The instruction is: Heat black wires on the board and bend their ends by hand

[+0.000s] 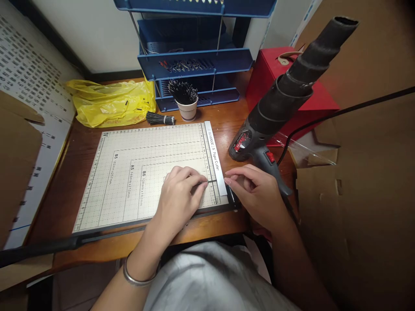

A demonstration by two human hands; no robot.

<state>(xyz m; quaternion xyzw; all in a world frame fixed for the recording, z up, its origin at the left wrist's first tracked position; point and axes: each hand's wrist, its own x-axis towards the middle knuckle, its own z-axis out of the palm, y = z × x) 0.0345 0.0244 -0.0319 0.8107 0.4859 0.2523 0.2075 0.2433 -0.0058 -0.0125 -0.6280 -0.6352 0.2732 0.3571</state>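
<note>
The left hand (181, 190) lay palm down on the gridded bed of the paper cutter (142, 172), its fingers (197, 178) drawn narrow and pressed together on a thin dark strand (211, 181), probably to pin it flat against the printed grid so it would not shift. The strand lay near the cutter's right side, crossing under or against the white ruler bar (215, 157) just below its middle, and its long axis ran left to right, across the bar and roughly square to it, with the free end pointing toward the right hand (256, 194). That hand hovered just beside the bar's right edge, fingers (235, 179) loosely curled and a little parted, holding nothing that could be seen; whether a fingertip touched the strand's end could not be told. The cutter sat square on the wooden bench (233, 125), its black handle (42, 247) reaching off toward the lower left. A heat gun (285, 95) stood propped behind the right hand, nozzle tilted up and to the right, away from the hands. Farther back stood a paper cup (187, 108) full of similar black strands, a tied bundle (160, 118) of them beside it, a yellow plastic bag (110, 101), a blue tray rack (194, 60) and a red box (269, 77).
</note>
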